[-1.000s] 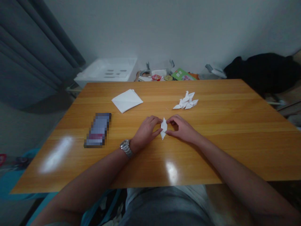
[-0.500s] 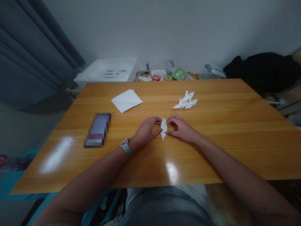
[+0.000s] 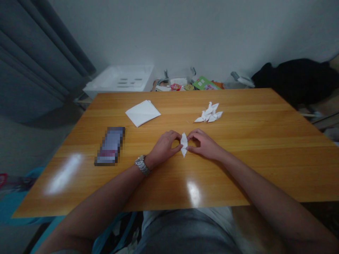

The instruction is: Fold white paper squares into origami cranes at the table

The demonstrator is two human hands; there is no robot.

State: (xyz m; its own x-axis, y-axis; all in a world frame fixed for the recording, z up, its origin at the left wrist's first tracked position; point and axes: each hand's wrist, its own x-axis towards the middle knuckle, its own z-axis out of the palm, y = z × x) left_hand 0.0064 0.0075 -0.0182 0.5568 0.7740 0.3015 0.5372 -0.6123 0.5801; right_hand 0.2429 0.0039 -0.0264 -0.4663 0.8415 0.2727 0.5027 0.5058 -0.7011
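Note:
A small folded white paper (image 3: 184,144), narrow and pointed at its far and near ends, is held between my hands over the middle of the table. On its left side my left hand (image 3: 167,145) pinches the edge with thumb and fingers; a metal watch (image 3: 142,165) is on that wrist. My right hand (image 3: 205,144) grips the opposite edge the same way. Beyond the right hand lies a little cluster of folded white paper birds (image 3: 210,113). To the far left rests a stack of white paper sheets (image 3: 143,113).
A phone with a blurred screen (image 3: 110,146) lies left on the wooden table (image 3: 251,141). Past the far edge stand a white foam box (image 3: 122,77), a green packet (image 3: 205,84) and other small items. Something black (image 3: 296,83) is at the far right, a grey curtain (image 3: 31,60) at the left.
The folded paper has turned slightly between my fingers and shifted a touch to the left. Both hands stay in nearly the same place.

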